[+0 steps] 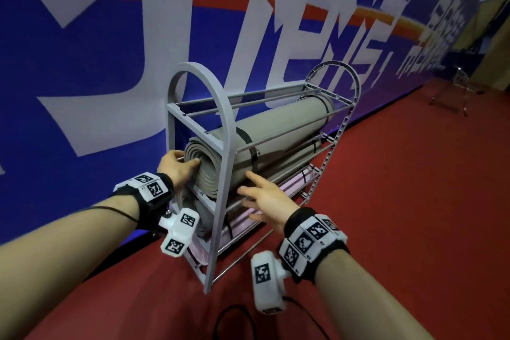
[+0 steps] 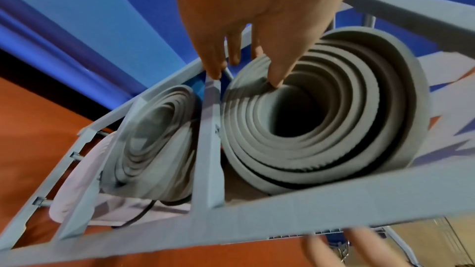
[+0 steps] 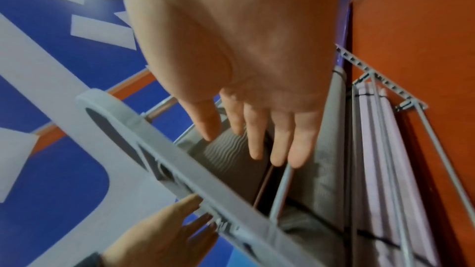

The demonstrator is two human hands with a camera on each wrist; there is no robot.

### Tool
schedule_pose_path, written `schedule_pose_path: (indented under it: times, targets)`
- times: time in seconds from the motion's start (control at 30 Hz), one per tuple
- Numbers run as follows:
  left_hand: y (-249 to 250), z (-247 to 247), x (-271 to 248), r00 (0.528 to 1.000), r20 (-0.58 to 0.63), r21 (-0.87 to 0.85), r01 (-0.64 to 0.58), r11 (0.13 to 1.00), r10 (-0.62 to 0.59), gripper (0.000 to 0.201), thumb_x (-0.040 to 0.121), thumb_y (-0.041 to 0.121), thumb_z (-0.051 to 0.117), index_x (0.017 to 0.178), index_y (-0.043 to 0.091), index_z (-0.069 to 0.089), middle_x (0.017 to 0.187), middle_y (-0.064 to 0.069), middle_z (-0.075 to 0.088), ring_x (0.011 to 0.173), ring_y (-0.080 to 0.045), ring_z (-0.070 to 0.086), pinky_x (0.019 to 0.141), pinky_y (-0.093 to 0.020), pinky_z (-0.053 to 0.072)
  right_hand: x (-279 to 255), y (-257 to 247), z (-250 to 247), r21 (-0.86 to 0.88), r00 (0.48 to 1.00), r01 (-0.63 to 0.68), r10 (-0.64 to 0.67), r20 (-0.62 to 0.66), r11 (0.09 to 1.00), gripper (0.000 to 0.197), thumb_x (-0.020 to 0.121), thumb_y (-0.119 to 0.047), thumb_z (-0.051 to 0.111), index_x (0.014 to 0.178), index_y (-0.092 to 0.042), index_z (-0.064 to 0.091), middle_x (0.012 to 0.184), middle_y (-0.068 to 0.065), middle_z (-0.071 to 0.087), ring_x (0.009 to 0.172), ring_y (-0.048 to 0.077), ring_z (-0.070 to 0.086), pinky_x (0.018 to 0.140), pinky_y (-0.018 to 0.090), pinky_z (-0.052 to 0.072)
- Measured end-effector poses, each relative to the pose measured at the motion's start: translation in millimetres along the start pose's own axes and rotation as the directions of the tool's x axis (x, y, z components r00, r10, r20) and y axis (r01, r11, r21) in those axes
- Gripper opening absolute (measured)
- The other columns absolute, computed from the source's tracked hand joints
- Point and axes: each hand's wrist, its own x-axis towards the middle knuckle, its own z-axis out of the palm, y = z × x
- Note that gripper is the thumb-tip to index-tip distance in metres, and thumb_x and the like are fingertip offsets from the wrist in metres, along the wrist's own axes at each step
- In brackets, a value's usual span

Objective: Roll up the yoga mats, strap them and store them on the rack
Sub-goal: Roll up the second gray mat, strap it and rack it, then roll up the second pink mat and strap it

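A rolled grey yoga mat (image 1: 281,130) (image 2: 334,129) (image 3: 226,155) lies on the upper shelf of the grey rack (image 1: 225,174) (image 2: 205,149) (image 3: 154,145), with black straps (image 1: 254,152) around it. My left hand (image 1: 185,159) (image 2: 246,72) is at the mat's near spiral end. Its thumb presses into the layers and its fingers reach behind the outer rim, pinching it. My right hand (image 1: 248,182) (image 3: 246,149) is spread with straight fingers at the front of the rack, fingertips by the mat's side and a rod. It holds nothing.
A second grey roll (image 1: 204,218) (image 2: 154,139) and a pink roll (image 1: 278,188) (image 3: 377,149) fill the lower shelves. A blue banner wall stands right behind the rack. On the red floor are a black cable (image 1: 234,317) and a metal stand (image 1: 455,91) far right.
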Motion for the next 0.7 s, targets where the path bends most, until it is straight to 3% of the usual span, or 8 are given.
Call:
schedule_pose_path:
  times: [0.1, 0.2, 0.3, 0.37, 0.47, 0.53, 0.6, 0.7]
  targets:
    - [-15, -3, 16, 0.999, -0.013, 0.043, 0.038, 0.998, -0.038, 0.06, 0.072, 0.043, 0.078, 0.115, 0.007, 0.056, 0.104, -0.01, 0.064, 0.093, -0.03, 0.064, 0.088, -0.047, 0.054, -13, 0, -38, 0.011, 0.984, 0.003, -0.001, -0.179, 1.0, 0.045, 0.098, -0.01, 0.053, 0.141, -0.019, 0.044, 0.1, 0.002, 0.061, 0.082, 0.014, 0.059, 0.065, 0.027, 0.046]
    - [-45, 6, 20, 0.991, -0.069, -0.003, 0.115, 0.993, -0.114, 0.054, 0.061, 0.048, 0.067, 0.09, 0.003, 0.064, 0.082, -0.018, 0.068, 0.071, -0.029, 0.064, 0.079, -0.047, 0.057, -43, -1, -79, 0.054, 0.953, 0.029, -0.011, -0.304, 0.998, 0.019, 0.097, -0.004, 0.05, 0.112, -0.014, 0.056, 0.08, 0.002, 0.057, 0.056, 0.008, 0.052, 0.053, 0.024, 0.035]
    - [-46, 23, -25, 0.982, -0.018, -0.087, 0.187, 0.979, -0.189, 0.026, 0.069, 0.033, 0.061, 0.064, 0.008, 0.056, 0.064, -0.014, 0.059, 0.069, -0.026, 0.056, 0.078, -0.047, 0.054, -85, -2, -111, 0.023, 0.923, 0.06, -0.047, -0.382, 0.998, 0.015, 0.098, -0.004, 0.05, 0.091, -0.016, 0.056, 0.072, 0.003, 0.054, 0.054, 0.011, 0.049, 0.052, 0.022, 0.037]
    - [-45, 37, -61, 0.979, 0.074, -0.076, 0.196, 0.978, -0.19, 0.025, 0.079, 0.028, 0.058, 0.07, 0.005, 0.058, 0.053, -0.001, 0.061, 0.074, -0.025, 0.055, 0.074, -0.041, 0.049, -118, 1, -134, 0.014, 0.902, 0.048, -0.038, -0.43, 0.999, 0.016, 0.098, -0.01, 0.052, 0.085, -0.019, 0.056, 0.073, 0.001, 0.057, 0.06, 0.013, 0.053, 0.052, 0.022, 0.041]
    - [-47, 54, -90, 0.967, 0.153, -0.054, 0.213, 0.976, -0.202, 0.039, 0.098, 0.021, 0.044, 0.125, -0.006, 0.052, 0.118, -0.013, 0.064, 0.11, -0.034, 0.057, 0.079, -0.034, 0.045, -170, 12, -176, 0.062, 0.836, 0.024, 0.014, -0.549, 0.998, 0.012, 0.098, -0.015, 0.053, 0.087, -0.02, 0.056, 0.076, 0.0, 0.061, 0.062, 0.013, 0.056, 0.059, 0.025, 0.042]
    - [-44, 63, -104, 0.966, 0.166, -0.062, 0.21, 0.976, -0.197, 0.043, 0.095, 0.02, 0.049, 0.129, -0.006, 0.048, 0.13, -0.026, 0.055, 0.115, -0.04, 0.056, 0.079, -0.035, 0.049, -208, 23, -205, 0.125, 0.775, 0.029, 0.056, -0.629, 0.992, 0.013, 0.097, -0.016, 0.053, 0.085, -0.02, 0.055, 0.075, 0.0, 0.061, 0.061, 0.012, 0.055, 0.062, 0.026, 0.042]
    - [-30, 83, -126, 0.968, 0.118, -0.102, 0.235, 0.967, -0.223, 0.042, 0.085, 0.031, 0.052, 0.114, 0.001, 0.057, 0.089, -0.013, 0.074, 0.08, -0.026, 0.072, 0.064, -0.032, 0.058, -253, 43, -234, 0.223, 0.704, 0.063, 0.115, -0.701, 0.973, 0.014, 0.097, -0.015, 0.052, 0.084, -0.02, 0.053, 0.073, -0.001, 0.06, 0.06, 0.012, 0.055, 0.058, 0.023, 0.045]
    - [-4, 125, -184, 0.951, 0.197, -0.161, 0.272, 0.949, -0.24, 0.022, 0.09, 0.025, 0.04, 0.081, 0.01, 0.054, 0.027, 0.008, 0.043, 0.023, -0.004, 0.044, 0.029, -0.015, 0.04, -327, 87, -271, 0.37, 0.582, 0.138, 0.227, -0.781, 0.919, 0.017, 0.097, -0.014, 0.049, 0.08, -0.019, 0.051, 0.07, -0.001, 0.059, 0.055, 0.012, 0.055, 0.047, 0.017, 0.048]
